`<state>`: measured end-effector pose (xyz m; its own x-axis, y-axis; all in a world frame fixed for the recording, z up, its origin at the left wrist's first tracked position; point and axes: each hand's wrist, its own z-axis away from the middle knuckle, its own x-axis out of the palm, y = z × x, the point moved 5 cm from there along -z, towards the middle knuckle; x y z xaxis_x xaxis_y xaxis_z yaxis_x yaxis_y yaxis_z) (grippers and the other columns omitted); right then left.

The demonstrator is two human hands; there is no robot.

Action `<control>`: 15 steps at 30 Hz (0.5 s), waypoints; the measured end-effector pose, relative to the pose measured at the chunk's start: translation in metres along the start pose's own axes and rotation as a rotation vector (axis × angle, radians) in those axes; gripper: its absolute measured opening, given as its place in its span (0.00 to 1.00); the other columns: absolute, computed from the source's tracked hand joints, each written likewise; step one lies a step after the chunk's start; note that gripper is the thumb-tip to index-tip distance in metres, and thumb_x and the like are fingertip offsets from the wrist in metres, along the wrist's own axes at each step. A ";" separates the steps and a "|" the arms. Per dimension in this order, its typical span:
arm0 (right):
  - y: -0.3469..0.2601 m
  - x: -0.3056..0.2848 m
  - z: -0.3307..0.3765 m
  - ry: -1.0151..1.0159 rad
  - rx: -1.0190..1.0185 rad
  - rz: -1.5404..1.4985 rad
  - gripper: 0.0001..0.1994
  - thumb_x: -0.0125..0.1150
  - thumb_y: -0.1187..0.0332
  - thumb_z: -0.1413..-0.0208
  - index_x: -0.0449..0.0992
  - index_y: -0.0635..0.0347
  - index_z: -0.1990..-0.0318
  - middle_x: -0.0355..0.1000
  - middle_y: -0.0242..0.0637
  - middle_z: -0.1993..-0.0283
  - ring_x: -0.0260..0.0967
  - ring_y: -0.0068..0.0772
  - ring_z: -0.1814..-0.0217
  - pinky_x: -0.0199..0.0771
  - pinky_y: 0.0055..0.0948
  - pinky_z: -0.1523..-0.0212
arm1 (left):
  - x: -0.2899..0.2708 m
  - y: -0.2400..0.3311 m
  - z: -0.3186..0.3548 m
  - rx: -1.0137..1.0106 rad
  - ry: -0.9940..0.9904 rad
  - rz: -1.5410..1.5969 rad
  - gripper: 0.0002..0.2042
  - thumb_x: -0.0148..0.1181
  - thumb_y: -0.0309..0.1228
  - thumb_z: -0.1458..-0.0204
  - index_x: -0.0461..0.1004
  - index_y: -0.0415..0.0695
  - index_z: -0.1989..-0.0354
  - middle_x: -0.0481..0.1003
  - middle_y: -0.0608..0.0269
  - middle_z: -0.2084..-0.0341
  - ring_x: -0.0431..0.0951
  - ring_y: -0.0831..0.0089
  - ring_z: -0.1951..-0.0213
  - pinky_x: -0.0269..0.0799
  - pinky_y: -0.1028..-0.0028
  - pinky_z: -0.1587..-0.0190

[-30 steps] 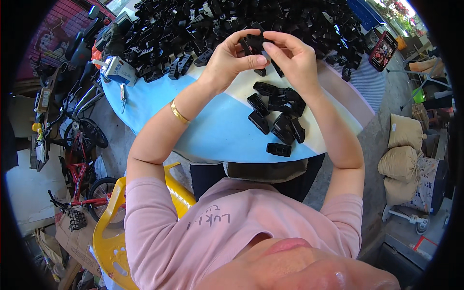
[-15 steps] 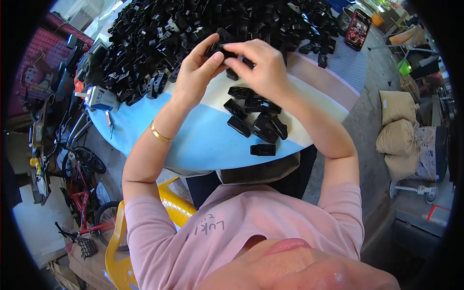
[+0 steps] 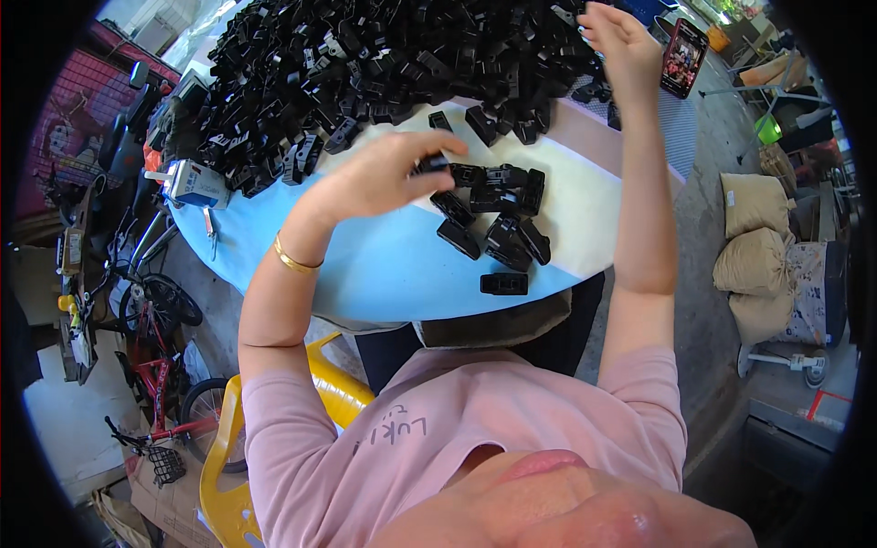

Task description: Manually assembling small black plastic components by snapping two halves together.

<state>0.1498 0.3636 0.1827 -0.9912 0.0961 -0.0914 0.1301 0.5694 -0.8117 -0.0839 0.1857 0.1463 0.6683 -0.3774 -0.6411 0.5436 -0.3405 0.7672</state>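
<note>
We see the left hand (image 3: 388, 173) with its fingers pinched on a small black plastic part (image 3: 435, 163), held just above the round blue surface (image 3: 384, 265), at the near edge of the small cluster of black parts (image 3: 493, 224); the right hand (image 3: 626, 46) is raised beyond that cluster, over the far side of the big heap of black parts (image 3: 365, 55), fingers loosely apart and holding nothing; a phone (image 3: 683, 57) lies just right of it.

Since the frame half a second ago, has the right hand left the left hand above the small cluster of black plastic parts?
Yes. The right hand has gone away from the small cluster of black plastic parts to the big black heap; the left hand stays by the cluster.
</note>
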 end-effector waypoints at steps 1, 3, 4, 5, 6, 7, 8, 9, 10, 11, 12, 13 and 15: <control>0.024 -0.029 -0.018 -0.059 0.077 0.050 0.11 0.59 0.66 0.47 0.76 0.62 0.58 0.76 0.33 0.65 0.72 0.17 0.65 0.71 0.16 0.66 | 0.004 0.005 -0.006 0.027 -0.013 0.007 0.17 0.57 0.28 0.49 0.68 0.39 0.51 0.75 0.57 0.69 0.74 0.67 0.66 0.70 0.72 0.62; 0.047 -0.035 -0.021 -0.107 0.078 0.254 0.13 0.59 0.65 0.48 0.76 0.62 0.57 0.76 0.33 0.64 0.72 0.18 0.64 0.71 0.15 0.64 | 0.012 0.010 -0.007 0.151 -0.032 -0.033 0.19 0.55 0.39 0.47 0.69 0.39 0.52 0.73 0.54 0.67 0.73 0.61 0.63 0.68 0.70 0.58; 0.054 -0.029 -0.022 -0.135 0.095 0.321 0.14 0.60 0.65 0.48 0.76 0.61 0.57 0.76 0.33 0.64 0.72 0.18 0.64 0.71 0.16 0.64 | 0.014 0.012 -0.005 0.211 -0.034 -0.056 0.21 0.53 0.44 0.46 0.69 0.38 0.52 0.72 0.53 0.66 0.72 0.59 0.62 0.67 0.68 0.57; 0.056 -0.024 -0.021 -0.139 -0.003 0.438 0.14 0.61 0.65 0.49 0.76 0.61 0.56 0.76 0.34 0.64 0.73 0.19 0.64 0.71 0.17 0.64 | 0.015 0.005 -0.005 0.217 -0.043 -0.021 0.24 0.49 0.48 0.45 0.69 0.38 0.51 0.71 0.56 0.64 0.72 0.65 0.64 0.68 0.71 0.59; 0.059 -0.019 -0.021 -0.140 -0.101 0.555 0.14 0.61 0.65 0.49 0.76 0.60 0.56 0.77 0.35 0.63 0.73 0.20 0.64 0.71 0.17 0.65 | 0.013 0.003 -0.006 0.219 -0.041 -0.022 0.24 0.49 0.48 0.45 0.69 0.38 0.51 0.71 0.56 0.64 0.72 0.65 0.64 0.68 0.71 0.59; 0.055 -0.005 -0.018 -0.111 -0.213 0.568 0.15 0.61 0.62 0.50 0.76 0.55 0.55 0.77 0.34 0.64 0.74 0.25 0.64 0.72 0.22 0.63 | 0.010 -0.005 -0.006 0.102 -0.019 0.172 0.24 0.48 0.47 0.44 0.68 0.38 0.51 0.71 0.58 0.65 0.72 0.69 0.66 0.69 0.72 0.60; 0.054 0.002 -0.018 -0.116 -0.209 0.559 0.15 0.61 0.62 0.50 0.76 0.55 0.55 0.77 0.34 0.64 0.74 0.25 0.64 0.72 0.22 0.63 | 0.008 -0.014 -0.007 -0.015 0.004 0.365 0.23 0.47 0.46 0.42 0.68 0.38 0.50 0.71 0.59 0.66 0.72 0.72 0.67 0.69 0.74 0.61; 0.054 0.011 -0.020 -0.134 -0.212 0.720 0.15 0.60 0.60 0.50 0.76 0.52 0.55 0.77 0.32 0.64 0.75 0.27 0.64 0.73 0.24 0.62 | 0.002 -0.021 -0.012 -0.037 0.115 0.286 0.18 0.50 0.40 0.43 0.68 0.39 0.50 0.71 0.62 0.67 0.70 0.78 0.68 0.68 0.77 0.63; 0.044 0.023 -0.019 -0.151 -0.213 0.885 0.16 0.60 0.58 0.50 0.76 0.49 0.55 0.77 0.31 0.63 0.75 0.30 0.63 0.73 0.26 0.61 | -0.003 -0.025 -0.013 -0.053 0.308 0.206 0.15 0.55 0.31 0.47 0.70 0.43 0.51 0.70 0.59 0.64 0.71 0.73 0.68 0.69 0.75 0.62; 0.032 0.030 -0.015 -0.102 -0.251 0.777 0.14 0.64 0.66 0.57 0.77 0.54 0.60 0.75 0.44 0.68 0.73 0.43 0.67 0.73 0.35 0.64 | -0.007 -0.024 -0.013 -0.026 0.375 -0.039 0.16 0.58 0.28 0.51 0.71 0.44 0.51 0.70 0.58 0.62 0.71 0.70 0.65 0.69 0.73 0.60; 0.039 0.035 -0.014 -0.110 -0.247 0.768 0.14 0.64 0.66 0.57 0.77 0.54 0.60 0.75 0.44 0.68 0.73 0.43 0.67 0.73 0.35 0.64 | -0.011 -0.020 -0.011 0.000 0.437 -0.286 0.18 0.60 0.25 0.54 0.71 0.45 0.52 0.69 0.56 0.59 0.71 0.66 0.63 0.69 0.72 0.58; 0.048 0.033 -0.018 -0.090 -0.281 0.824 0.13 0.63 0.66 0.57 0.77 0.53 0.62 0.74 0.43 0.68 0.72 0.44 0.67 0.73 0.36 0.64 | -0.010 -0.023 -0.015 -0.001 0.438 -0.287 0.18 0.60 0.25 0.54 0.71 0.45 0.52 0.69 0.56 0.59 0.71 0.66 0.63 0.69 0.72 0.58; 0.073 0.015 -0.030 -0.138 -0.171 1.046 0.16 0.58 0.55 0.51 0.75 0.45 0.54 0.77 0.29 0.63 0.74 0.32 0.63 0.73 0.29 0.59 | -0.004 -0.026 -0.024 0.136 0.445 -0.282 0.22 0.61 0.22 0.58 0.71 0.48 0.51 0.68 0.58 0.58 0.68 0.69 0.65 0.68 0.76 0.62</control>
<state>0.1448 0.4312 0.1395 -0.3777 0.5161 -0.7687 0.9089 0.3652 -0.2014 -0.0888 0.2169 0.1291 0.6723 0.1359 -0.7277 0.6822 -0.4956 0.5377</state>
